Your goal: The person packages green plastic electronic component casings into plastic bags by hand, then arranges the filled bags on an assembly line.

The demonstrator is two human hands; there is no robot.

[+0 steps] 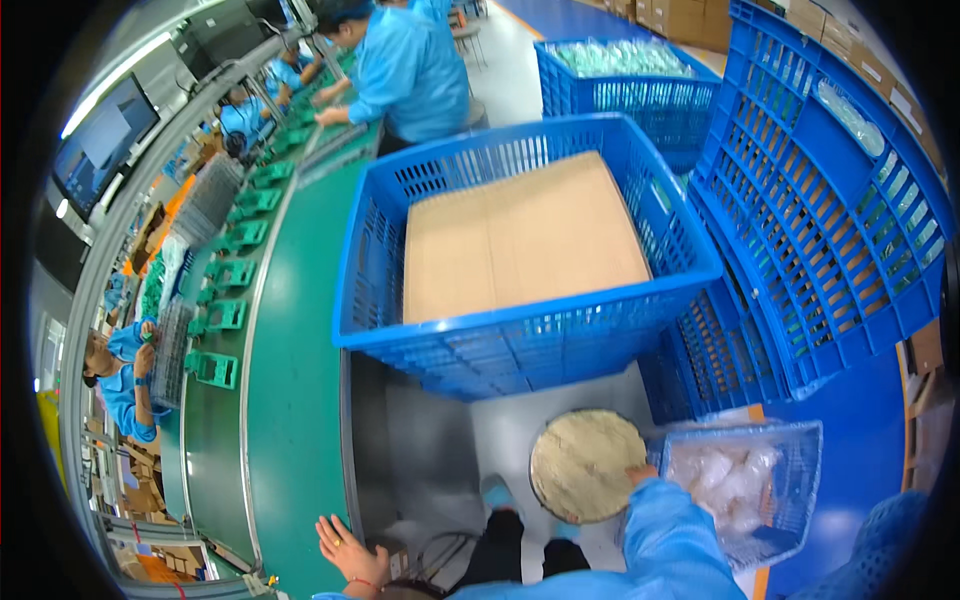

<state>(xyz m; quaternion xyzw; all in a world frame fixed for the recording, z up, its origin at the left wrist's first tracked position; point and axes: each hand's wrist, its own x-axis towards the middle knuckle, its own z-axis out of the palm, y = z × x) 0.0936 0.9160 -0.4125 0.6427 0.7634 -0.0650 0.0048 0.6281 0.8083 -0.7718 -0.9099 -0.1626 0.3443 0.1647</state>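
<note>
My right hand [640, 473], in a light blue sleeve, grips the right edge of a round stool seat [585, 465] with a beige worn top, low at the frame's bottom. My left hand [347, 550] is open with fingers spread, hanging free beside the green conveyor belt [290, 380] and touching nothing. In front of me a big blue plastic crate [520, 250] holds a flat sheet of brown cardboard [520, 240]. My dark trousers and blue shoes show below the stool.
A small blue basket [745, 485] of clear plastic bags sits right of the stool. Tall blue crates [820, 200] stack at the right; another [625, 80] stands behind. Green fixtures [225, 315] line the belt, with workers in blue coats [410, 70] on both sides and a monitor [105, 140].
</note>
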